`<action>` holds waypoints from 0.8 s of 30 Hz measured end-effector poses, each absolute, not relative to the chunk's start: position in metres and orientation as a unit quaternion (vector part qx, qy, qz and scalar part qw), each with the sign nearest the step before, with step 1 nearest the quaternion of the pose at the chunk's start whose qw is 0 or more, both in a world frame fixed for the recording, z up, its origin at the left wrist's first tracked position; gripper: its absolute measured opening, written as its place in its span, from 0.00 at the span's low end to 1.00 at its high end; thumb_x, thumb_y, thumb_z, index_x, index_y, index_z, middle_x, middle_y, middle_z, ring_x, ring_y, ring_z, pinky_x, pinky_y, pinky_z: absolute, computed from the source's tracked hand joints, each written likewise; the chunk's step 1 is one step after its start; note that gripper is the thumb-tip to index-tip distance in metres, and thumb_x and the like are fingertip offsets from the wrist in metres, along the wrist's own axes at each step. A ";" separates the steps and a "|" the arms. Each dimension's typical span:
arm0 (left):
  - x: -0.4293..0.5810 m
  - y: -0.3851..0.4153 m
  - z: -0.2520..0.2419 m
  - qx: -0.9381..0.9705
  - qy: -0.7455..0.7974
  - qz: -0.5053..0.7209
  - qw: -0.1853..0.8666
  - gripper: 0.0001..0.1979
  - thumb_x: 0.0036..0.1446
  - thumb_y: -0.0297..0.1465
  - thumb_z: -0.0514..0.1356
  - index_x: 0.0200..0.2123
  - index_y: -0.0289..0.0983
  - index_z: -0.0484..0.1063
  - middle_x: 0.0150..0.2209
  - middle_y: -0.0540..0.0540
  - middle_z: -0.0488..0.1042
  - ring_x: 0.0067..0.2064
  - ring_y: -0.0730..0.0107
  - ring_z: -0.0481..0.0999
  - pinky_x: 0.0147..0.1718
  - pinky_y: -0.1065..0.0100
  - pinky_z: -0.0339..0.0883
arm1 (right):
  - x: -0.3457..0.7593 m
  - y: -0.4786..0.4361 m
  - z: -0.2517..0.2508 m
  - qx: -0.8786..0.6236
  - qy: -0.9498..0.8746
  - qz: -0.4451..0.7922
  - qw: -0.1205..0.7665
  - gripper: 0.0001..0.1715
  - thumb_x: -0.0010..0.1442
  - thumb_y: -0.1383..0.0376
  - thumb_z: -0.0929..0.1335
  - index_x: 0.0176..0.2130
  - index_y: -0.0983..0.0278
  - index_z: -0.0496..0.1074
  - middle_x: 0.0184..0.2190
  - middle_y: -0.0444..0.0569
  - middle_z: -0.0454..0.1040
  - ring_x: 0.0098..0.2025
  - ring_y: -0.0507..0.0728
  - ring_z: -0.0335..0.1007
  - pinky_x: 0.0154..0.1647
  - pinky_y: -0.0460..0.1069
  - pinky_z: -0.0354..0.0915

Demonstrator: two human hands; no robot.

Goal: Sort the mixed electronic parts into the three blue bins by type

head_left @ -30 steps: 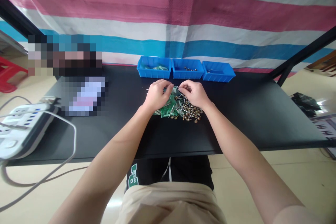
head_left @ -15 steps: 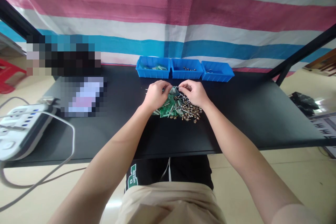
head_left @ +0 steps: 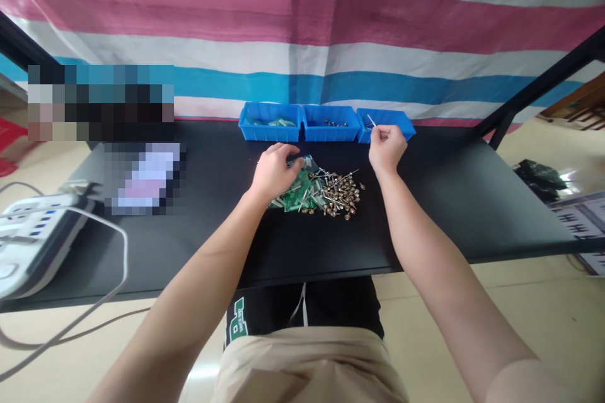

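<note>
My right hand [head_left: 387, 146] is at the front of the right blue bin [head_left: 406, 132], pinching a thin silver metal pin [head_left: 371, 119] that points up and left over the bin. My left hand [head_left: 276, 170] hovers at the left side of a mixed pile, its thumb and fingers apart, with nothing visible between them. Brass-coloured round-headed screws or nails [head_left: 344, 194] make up the right part of the pile. Its left part is green plastic with pale, slim pieces [head_left: 302, 192], too small to name for certain; my left hand covers some of them.
The left bin [head_left: 271, 132] contains pale green pieces, and the middle bin [head_left: 331, 133] a few brass-coloured bits. On the left of the black shelf [head_left: 212, 252] are a blurred-out phone-like object [head_left: 149, 176] and a white power strip [head_left: 40, 239] with cables. Striped sheeting hangs behind.
My hands were together above the pile, fingers around a small thin piece. My right hand has since moved right and back to the right bin with a pin; the left stays by the pile.
</note>
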State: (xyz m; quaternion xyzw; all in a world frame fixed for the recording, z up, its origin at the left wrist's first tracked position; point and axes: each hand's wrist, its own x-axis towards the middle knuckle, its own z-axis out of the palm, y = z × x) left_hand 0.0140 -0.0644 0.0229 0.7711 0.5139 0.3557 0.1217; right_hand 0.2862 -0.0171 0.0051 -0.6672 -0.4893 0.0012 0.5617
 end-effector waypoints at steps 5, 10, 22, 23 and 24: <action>0.012 -0.064 0.022 0.781 0.511 0.339 0.118 0.11 0.59 0.35 0.60 0.42 0.38 0.78 0.42 0.42 0.79 0.43 0.58 0.78 0.48 0.56 0.73 | 0.297 -0.012 0.001 -0.706 -0.446 0.009 0.550 0.04 0.58 0.65 0.67 0.31 0.63 0.68 0.32 0.53 0.79 0.37 0.61 0.77 0.49 0.58 0.70; 0.013 -0.065 0.022 0.788 0.514 0.318 0.117 0.10 0.59 0.35 0.60 0.41 0.38 0.78 0.42 0.42 0.79 0.44 0.57 0.78 0.47 0.57 0.73 | 0.298 -0.009 -0.001 -0.711 -0.440 0.013 0.549 0.04 0.56 0.65 0.68 0.31 0.64 0.71 0.31 0.53 0.79 0.36 0.61 0.78 0.49 0.58 0.70; 0.013 -0.064 0.021 0.808 0.500 0.289 0.114 0.09 0.60 0.34 0.60 0.39 0.39 0.78 0.42 0.42 0.79 0.46 0.57 0.78 0.49 0.58 0.72 | 0.303 -0.005 -0.005 -0.715 -0.435 0.010 0.546 0.07 0.55 0.62 0.70 0.31 0.64 0.72 0.29 0.51 0.78 0.35 0.61 0.77 0.45 0.58 0.71; 0.013 -0.064 0.021 0.809 0.501 0.286 0.115 0.09 0.60 0.34 0.59 0.39 0.39 0.78 0.42 0.42 0.79 0.46 0.56 0.78 0.50 0.57 0.72 | 0.300 -0.006 -0.004 -0.716 -0.435 0.011 0.546 0.08 0.55 0.62 0.70 0.30 0.64 0.72 0.29 0.51 0.78 0.35 0.61 0.77 0.46 0.58 0.71; 0.013 -0.064 0.021 0.810 0.502 0.282 0.115 0.09 0.60 0.34 0.59 0.40 0.39 0.78 0.42 0.41 0.79 0.46 0.55 0.77 0.50 0.57 0.72 | 0.297 -0.008 -0.002 -0.714 -0.437 0.014 0.546 0.08 0.55 0.62 0.70 0.29 0.64 0.71 0.28 0.50 0.78 0.34 0.60 0.76 0.46 0.57 0.70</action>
